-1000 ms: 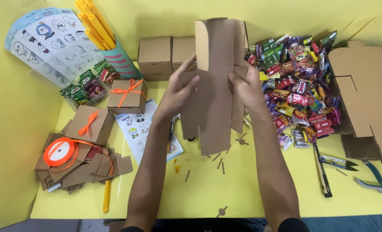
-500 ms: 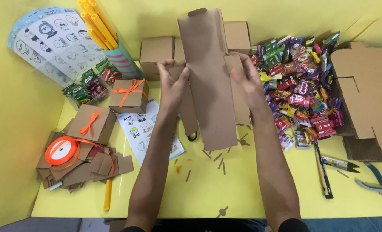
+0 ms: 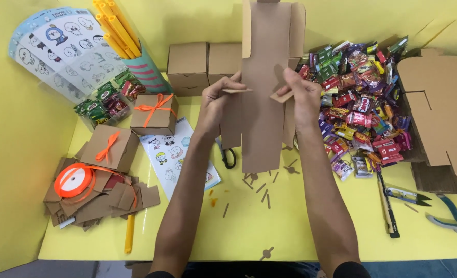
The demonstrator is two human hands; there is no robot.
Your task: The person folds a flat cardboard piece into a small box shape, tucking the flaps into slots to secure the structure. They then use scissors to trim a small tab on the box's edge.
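Flat brown cardboard box blank [image 3: 262, 103] held upright in front of me over the middle of the yellow surface [image 3: 300, 226], its top running out of view, bottom edge hanging just above the surface. My left hand [image 3: 215, 103] has its fingers pinched shut on a small side flap at the blank's left edge; my right hand [image 3: 300, 95] has its fingers pinched shut on the matching flap on the right. Change: half a second ago both hands lay flat along the blank's sides with palms open, now both side flaps are bent out toward me and gripped, and the blank sits higher and more upright. I read that as the folding having started, flaps creased first, box body not yet formed. Black-handled scissors [image 3: 228, 154] lie just below the blank, cardboard slivers scattered near them. Two plain folded boxes [image 3: 205, 64] stand behind the blank toward the far edge. Pile of wrapped candy [image 3: 362, 108] right of my right hand; more flat blanks [image 3: 439, 113] at the right edge. Left side: two boxes tied with orange bows [image 3: 154, 113], sticker sheet [image 3: 179, 154], orange ribbon spool [image 3: 74, 180] on cardboard scraps near the left edge. Snips and pliers [image 3: 444, 213] near the front right corner.
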